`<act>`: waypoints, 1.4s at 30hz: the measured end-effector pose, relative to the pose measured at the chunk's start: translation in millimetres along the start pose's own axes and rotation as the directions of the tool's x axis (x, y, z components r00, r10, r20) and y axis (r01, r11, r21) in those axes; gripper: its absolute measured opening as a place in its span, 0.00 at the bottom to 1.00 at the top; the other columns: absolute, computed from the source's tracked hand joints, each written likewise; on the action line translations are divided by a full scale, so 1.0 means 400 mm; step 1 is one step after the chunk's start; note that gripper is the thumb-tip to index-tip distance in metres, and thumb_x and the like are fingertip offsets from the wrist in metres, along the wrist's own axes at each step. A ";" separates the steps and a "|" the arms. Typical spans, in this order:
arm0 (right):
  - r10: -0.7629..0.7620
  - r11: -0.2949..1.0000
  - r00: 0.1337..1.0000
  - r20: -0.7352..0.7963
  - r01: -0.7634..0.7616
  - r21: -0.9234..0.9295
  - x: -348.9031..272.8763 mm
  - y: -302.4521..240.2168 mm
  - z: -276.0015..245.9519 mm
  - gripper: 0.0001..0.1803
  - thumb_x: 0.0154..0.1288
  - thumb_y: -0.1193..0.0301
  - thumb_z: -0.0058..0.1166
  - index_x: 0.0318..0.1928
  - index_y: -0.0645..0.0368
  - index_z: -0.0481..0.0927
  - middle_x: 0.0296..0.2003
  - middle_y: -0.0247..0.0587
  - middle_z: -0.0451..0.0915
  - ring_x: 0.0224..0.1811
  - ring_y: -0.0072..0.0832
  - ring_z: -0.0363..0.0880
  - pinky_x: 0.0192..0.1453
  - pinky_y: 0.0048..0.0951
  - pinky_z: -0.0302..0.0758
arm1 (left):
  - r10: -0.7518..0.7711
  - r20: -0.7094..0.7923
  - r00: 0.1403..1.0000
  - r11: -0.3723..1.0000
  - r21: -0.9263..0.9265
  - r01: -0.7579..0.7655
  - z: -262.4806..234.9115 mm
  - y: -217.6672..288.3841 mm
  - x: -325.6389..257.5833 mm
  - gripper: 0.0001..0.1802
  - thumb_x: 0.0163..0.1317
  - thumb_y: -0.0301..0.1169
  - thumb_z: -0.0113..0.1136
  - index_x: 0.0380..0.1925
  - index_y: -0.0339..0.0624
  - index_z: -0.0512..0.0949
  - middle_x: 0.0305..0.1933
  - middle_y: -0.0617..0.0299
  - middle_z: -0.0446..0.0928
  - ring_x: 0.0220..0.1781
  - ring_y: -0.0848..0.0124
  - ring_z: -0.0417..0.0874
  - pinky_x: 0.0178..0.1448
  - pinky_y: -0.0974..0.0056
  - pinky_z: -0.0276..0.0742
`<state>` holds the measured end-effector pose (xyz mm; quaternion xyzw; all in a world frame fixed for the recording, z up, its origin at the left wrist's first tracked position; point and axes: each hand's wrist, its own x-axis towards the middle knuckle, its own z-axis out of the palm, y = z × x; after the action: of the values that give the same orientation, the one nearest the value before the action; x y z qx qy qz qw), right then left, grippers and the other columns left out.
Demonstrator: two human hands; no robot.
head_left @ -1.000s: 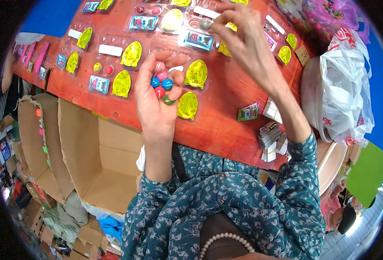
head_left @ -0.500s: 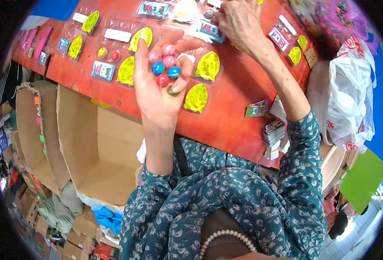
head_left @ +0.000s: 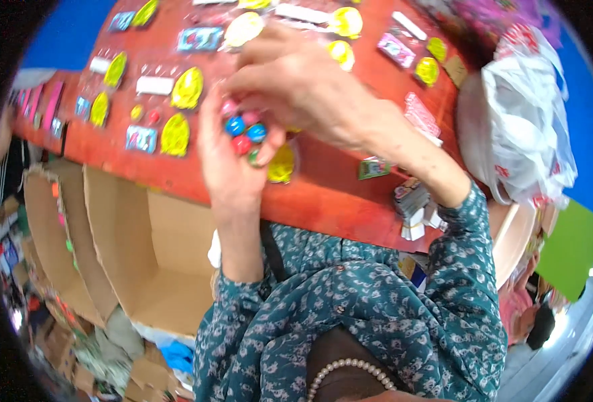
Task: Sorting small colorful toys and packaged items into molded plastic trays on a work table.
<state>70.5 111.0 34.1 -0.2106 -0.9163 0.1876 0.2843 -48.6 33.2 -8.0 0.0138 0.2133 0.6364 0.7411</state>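
My left hand [head_left: 231, 175] is cupped, palm up, around several small shiny balls [head_left: 234, 126] in blue, pink, red and green. Over its fingertips reaches my right hand [head_left: 303, 87], smeared by motion, so whether it pinches anything cannot be seen. Beyond the hands, clear plastic blister trays lie on the red table [head_left: 323, 201]. Some hold yellow egg-shaped pieces [head_left: 188, 88], small blue packets [head_left: 141, 139] and white strips [head_left: 154, 86]. In one tray sit a yellow ball [head_left: 137, 112] and a red ball [head_left: 153, 117].
An open cardboard box [head_left: 119, 234] stands below the table's near left edge. At the right are a stack of cards [head_left: 410, 201], a green packet [head_left: 374, 168] and a white plastic bag [head_left: 524, 127]. A person is partly visible at the lower right.
My right hand has come back from the trays at the far side and now crosses over the left hand. The left hand still cups the balls. The whole view has shifted somewhat.
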 end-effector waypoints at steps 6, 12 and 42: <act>-0.019 0.959 1.000 0.020 0.023 -0.281 -0.035 -0.011 -0.016 0.05 0.42 0.68 0.52 0.21 0.56 0.74 0.24 0.34 0.72 0.34 0.30 0.70 0.37 0.32 0.67 | -0.009 -0.192 0.981 0.994 0.110 0.030 0.023 -0.005 -0.014 0.15 0.64 0.43 0.43 0.24 0.46 0.69 0.18 0.66 0.68 0.13 0.73 0.68 0.08 0.75 0.54; -0.039 0.861 0.998 -0.043 0.012 -0.508 -0.061 -0.038 -0.038 0.11 0.38 0.65 0.54 0.21 0.58 0.70 0.26 0.36 0.70 0.33 0.30 0.69 0.37 0.31 0.67 | 0.034 -0.331 0.943 0.988 0.155 0.019 0.071 -0.042 -0.007 0.14 0.63 0.42 0.45 0.29 0.45 0.72 0.20 0.68 0.69 0.16 0.78 0.69 0.10 0.74 0.56; 0.632 0.727 0.768 0.108 -0.635 0.261 0.028 0.102 -0.102 0.09 0.54 0.72 0.52 0.26 0.67 0.75 0.23 0.52 0.76 0.26 0.37 0.78 0.31 0.37 0.71 | 0.181 -0.147 0.972 0.967 0.206 -0.149 0.026 0.049 0.005 0.21 0.68 0.41 0.37 0.45 0.32 0.68 0.35 0.45 0.76 0.14 0.78 0.66 0.11 0.79 0.54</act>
<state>98.1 159.9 51.5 -0.4664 -0.7547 0.4029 0.2251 -63.3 41.2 6.5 0.0509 0.3329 0.6711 0.6605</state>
